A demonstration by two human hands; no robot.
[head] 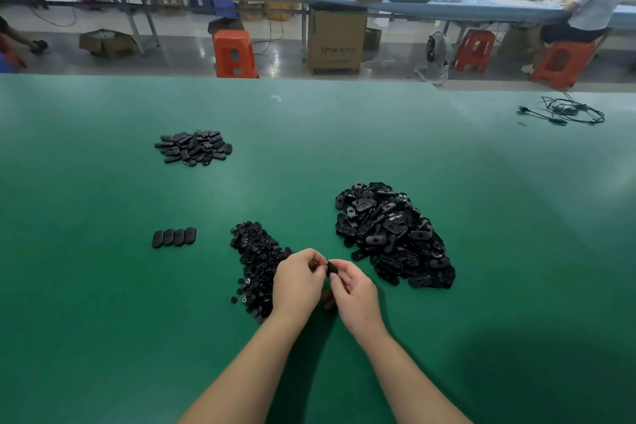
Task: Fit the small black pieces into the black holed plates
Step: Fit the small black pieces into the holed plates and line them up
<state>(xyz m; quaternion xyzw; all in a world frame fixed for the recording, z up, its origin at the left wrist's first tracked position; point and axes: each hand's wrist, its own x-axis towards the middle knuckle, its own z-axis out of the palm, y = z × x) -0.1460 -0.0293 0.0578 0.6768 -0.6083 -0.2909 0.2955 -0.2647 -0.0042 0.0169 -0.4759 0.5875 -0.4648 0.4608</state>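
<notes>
Surface: green table [103,320].
Left hand [297,280]: fingers curled, contents not discernible.
Right hand [354,293]: pinching black plate [332,267].

green table [103,320] | black cable [564,112] near far right edge | orange stool [235,53], cardboard box [335,41] beyond far edge

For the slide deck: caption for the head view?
Both hands pinch one black oval plate between heaps of parts on the green table.
</notes>
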